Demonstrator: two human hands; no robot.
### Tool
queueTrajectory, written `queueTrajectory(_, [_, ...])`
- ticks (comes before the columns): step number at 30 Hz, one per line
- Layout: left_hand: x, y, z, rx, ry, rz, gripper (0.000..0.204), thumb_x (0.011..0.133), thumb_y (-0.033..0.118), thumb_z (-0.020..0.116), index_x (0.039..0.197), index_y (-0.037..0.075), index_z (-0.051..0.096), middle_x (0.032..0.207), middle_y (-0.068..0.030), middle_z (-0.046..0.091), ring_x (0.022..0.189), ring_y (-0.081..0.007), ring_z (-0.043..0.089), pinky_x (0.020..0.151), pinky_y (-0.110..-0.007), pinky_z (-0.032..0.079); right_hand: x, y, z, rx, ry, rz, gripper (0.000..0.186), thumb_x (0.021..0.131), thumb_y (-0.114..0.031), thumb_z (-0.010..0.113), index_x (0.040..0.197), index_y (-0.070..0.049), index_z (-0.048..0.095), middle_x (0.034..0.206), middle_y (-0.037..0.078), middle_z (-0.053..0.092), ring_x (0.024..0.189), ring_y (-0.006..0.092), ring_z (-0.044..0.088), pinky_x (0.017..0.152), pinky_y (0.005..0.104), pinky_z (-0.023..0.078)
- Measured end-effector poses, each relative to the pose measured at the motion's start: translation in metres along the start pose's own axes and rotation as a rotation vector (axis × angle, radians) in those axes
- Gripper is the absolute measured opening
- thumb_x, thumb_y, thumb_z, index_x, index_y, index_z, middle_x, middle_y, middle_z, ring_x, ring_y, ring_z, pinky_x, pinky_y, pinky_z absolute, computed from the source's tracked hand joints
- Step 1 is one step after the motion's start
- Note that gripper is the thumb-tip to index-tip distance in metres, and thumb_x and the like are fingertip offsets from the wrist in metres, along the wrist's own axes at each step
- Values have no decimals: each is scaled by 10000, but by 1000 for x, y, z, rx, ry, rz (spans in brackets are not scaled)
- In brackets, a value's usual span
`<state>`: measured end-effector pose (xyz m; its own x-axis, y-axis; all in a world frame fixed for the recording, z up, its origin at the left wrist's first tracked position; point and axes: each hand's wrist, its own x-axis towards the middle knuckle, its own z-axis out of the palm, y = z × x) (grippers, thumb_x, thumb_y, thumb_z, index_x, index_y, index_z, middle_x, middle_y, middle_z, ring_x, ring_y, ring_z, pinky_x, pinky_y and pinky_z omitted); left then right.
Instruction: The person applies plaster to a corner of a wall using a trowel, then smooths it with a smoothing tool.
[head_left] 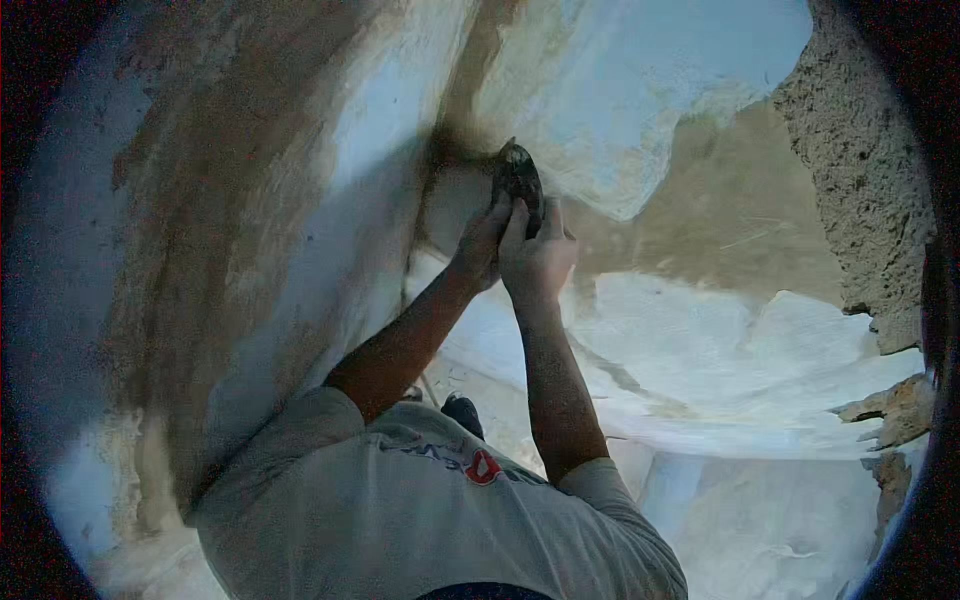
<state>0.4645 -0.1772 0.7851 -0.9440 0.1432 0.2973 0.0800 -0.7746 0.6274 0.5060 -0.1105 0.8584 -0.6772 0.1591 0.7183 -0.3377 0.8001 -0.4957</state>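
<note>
Both my arms reach up and forward to a dark, elongated object (519,178) with a narrowed top and shiny patches; its exact kind is not clear. My left hand (482,240) is closed around its lower left side. On the lower right, my right hand (538,255) grips it too, with the thumb along it and a finger pointing up. The object is up against or very close to a patchy wall (580,120) near an inner corner. Whatever lies behind it is hidden.
To the left rises another wall (230,200) with brown and pale blue patches. Rough, broken plaster (850,170) runs along the right edge. A whitish ledge-like surface (680,340) curves below the patched wall. A dark shoe (462,412) shows beneath my arms.
</note>
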Motion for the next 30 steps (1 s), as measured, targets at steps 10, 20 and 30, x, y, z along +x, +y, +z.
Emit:
queueTrajectory(10, [10,14,-22,428,-37,333,422,1097,379,501,1371,63,558,1240,-57,634,1128,-149,607,955,-328,544,9,-25,7,64,-117,22,291,970,-213,629,1212,-54,652,1046,211,739,919,377,736,789,447,567])
queueTrajectory(20, [-3,30,10,-296,54,-142,411,1070,324,577,1347,20,566,1231,-79,641,1096,-165,627,939,-337,558,6,-13,-4,131,-44,81,265,965,-224,635,1165,-52,646,986,200,747,900,333,750,810,421,570])
queueTrajectory(30, [-3,32,4,5,-68,82,413,1093,281,525,1454,82,497,1382,-76,562,1256,-169,546,1084,-340,460,15,-38,-16,280,-119,101,420,1001,-139,584,1407,-44,533,1328,197,646,1226,328,642,1057,394,486])
